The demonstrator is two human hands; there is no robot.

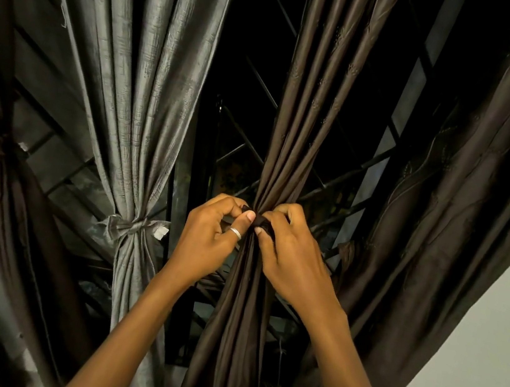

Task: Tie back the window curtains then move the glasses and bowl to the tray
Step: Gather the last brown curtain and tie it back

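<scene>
— How should this knot be finished?

— I'd draw both ends of the dark tie [259, 222] outward evenly, with the folds of the brown curtain [233, 338] bunched tight. That should cinch it like the grey curtain's bow [129, 225] to the left.

— And the hands?

— Both forearms reach up at centre. The left hand [212, 233] and right hand [294, 254] meet at the tie, fingers curled, each pinching it. Beyond lies the window grille [243, 149]. The glasses, bowl and tray aren't in view.

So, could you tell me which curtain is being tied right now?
The middle brown curtain, pinched by the left hand and right hand; the grey curtain and far-left brown curtain are already tied.
</scene>
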